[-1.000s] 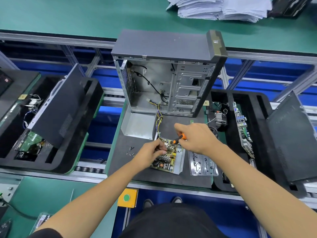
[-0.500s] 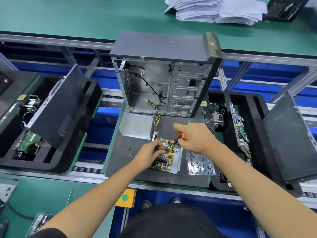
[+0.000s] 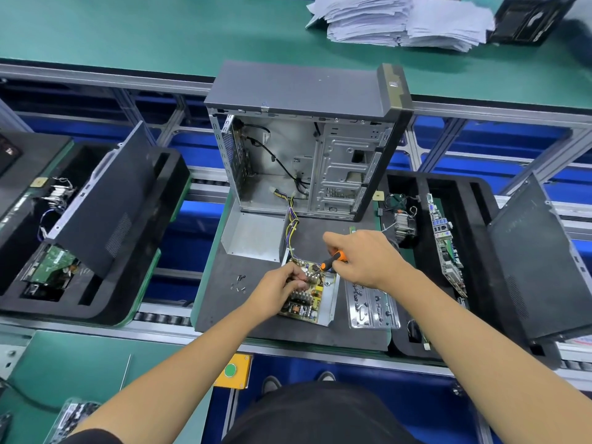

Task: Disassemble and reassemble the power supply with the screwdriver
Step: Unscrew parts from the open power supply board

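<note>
The opened power supply [image 3: 315, 298] lies on the black mat, its yellow circuit board bare in a silver metal shell. My right hand [image 3: 365, 259] grips an orange-and-black screwdriver [image 3: 331, 261] whose tip points down-left onto the board's top part. My left hand [image 3: 282, 288] rests on the board's left side, fingers curled around the screwdriver's shaft near the tip. The supply's silver cover [image 3: 254, 235] lies just behind, and its coloured wires [image 3: 293, 219] run up into the open computer case [image 3: 304, 155]. Loose screws [image 3: 238, 283] sit on the mat left of my left hand.
A silver I/O plate [image 3: 371, 309] lies right of the supply. Black foam trays stand at the left [image 3: 102, 302] and right [image 3: 480, 251], holding side panels, a motherboard [image 3: 445, 248] and a cooler [image 3: 403, 224]. Paper stacks [image 3: 403, 20] lie on the far green table. A yellow button box [image 3: 232, 370] sits below the mat.
Both hands stay on the power supply with only slight shifts; the screwdriver remains on the board's top part. The view has drifted a little.
</note>
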### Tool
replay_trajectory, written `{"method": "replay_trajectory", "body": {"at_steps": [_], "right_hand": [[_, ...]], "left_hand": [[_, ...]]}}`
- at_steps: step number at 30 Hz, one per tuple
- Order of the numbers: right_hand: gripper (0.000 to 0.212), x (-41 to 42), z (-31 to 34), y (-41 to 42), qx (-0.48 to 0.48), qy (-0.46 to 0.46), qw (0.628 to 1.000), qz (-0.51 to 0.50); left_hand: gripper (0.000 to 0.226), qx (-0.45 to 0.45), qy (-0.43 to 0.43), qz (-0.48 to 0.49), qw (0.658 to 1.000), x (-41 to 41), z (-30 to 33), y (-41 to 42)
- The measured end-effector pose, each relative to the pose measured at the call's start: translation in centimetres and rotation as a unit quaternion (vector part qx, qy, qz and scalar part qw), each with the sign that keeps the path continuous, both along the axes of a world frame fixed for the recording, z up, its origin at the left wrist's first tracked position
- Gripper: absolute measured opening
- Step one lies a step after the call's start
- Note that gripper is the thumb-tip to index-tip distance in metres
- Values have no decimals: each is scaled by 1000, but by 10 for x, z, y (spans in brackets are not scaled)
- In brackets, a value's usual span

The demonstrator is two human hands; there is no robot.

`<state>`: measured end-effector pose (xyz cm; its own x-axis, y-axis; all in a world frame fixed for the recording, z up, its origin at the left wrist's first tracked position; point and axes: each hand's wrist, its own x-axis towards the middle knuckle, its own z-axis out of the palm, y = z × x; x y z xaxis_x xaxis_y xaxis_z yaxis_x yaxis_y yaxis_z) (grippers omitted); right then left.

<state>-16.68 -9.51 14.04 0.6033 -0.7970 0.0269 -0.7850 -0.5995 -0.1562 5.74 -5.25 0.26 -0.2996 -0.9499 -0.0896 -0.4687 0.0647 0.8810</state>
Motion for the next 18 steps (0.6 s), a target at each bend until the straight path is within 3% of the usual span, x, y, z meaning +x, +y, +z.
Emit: {"method": "replay_trajectory", "body": {"at_steps": [18], "right_hand": [[13, -1, 1, 0, -4, 0, 1000, 9]], "left_hand": [[10, 3, -14, -26, 1000, -1, 4, -2]]}}
